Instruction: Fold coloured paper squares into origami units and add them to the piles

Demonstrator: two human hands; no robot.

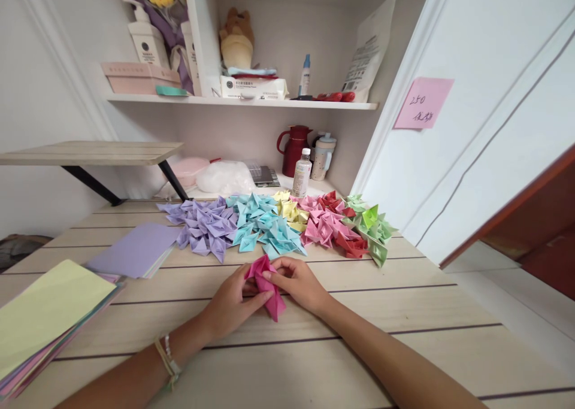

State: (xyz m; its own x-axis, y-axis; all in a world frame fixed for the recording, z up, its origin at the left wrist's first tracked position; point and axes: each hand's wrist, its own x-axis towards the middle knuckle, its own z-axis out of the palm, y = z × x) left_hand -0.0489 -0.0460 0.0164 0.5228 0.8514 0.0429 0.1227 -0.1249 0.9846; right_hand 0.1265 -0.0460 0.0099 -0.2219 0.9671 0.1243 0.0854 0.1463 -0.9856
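Both my hands hold a bright pink folded paper boat (pixel 275 304), partly opened out, above the slatted wooden table (pixel 381 343). My left hand (pixel 229 301) grips its left side, thumb across the front. From the right, my right hand (pixel 299 283) pinches it with thumb and fingers; some fingertips are hidden behind the paper. Just beyond lie heaps of folded paper boats: purple ones (pixel 206 226), blue ones (pixel 265 217), yellow ones (pixel 291 211), pink ones (pixel 323 226), red ones (pixel 351 245) and green ones (pixel 372 226).
At the left lie a stack of coloured paper (pixel 49 313) and purple sheets (pixel 135 250). A small raised shelf (pixel 94 153) stands behind them. Further back are a plastic bottle (pixel 302 174), a red jug (pixel 296 148) and a lidded cup (pixel 322 157).
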